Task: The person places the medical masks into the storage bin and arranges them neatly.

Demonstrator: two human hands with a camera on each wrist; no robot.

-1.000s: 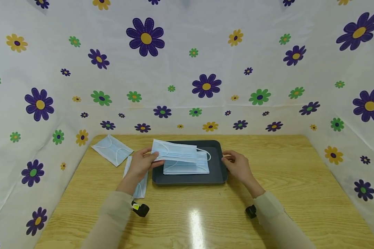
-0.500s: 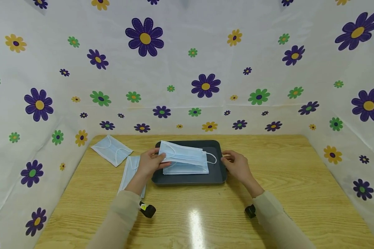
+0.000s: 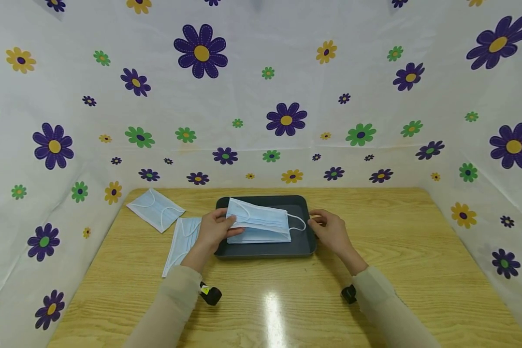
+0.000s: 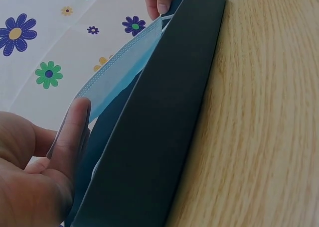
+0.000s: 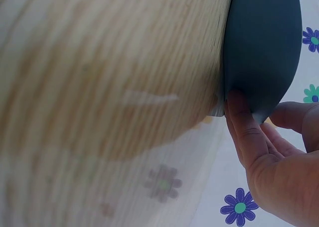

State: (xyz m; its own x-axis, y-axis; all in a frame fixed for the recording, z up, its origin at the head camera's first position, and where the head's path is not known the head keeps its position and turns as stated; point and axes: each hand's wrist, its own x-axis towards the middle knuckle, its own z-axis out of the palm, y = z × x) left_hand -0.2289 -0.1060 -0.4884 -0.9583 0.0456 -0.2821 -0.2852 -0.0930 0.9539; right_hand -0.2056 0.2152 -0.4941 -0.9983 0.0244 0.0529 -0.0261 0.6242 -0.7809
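Note:
My left hand (image 3: 213,229) pinches a light blue face mask (image 3: 261,216) by its left end, thumb on top. The mask slants over more masks (image 3: 261,236) lying in a dark grey tray (image 3: 302,244); how many lie beneath is hidden. A white ear loop hangs off its right end. In the left wrist view, the mask (image 4: 122,67) stretches along behind the tray wall (image 4: 154,117). My right hand (image 3: 330,232) holds the tray's right rim; the right wrist view has its fingers (image 5: 246,130) against the outer wall and its thumb near the rim.
Left of the tray lie two masks on the wooden table (image 3: 409,270): one (image 3: 156,209) far back, another (image 3: 182,241) partly behind my left hand. A flower-print cloth (image 3: 243,96) surrounds the table at back and sides. Black wrist cameras (image 3: 210,294) hang under both forearms.
My left hand has moved right and carried its mask farther over the tray, lower above the masks there. My right hand has stayed at the tray's right rim.

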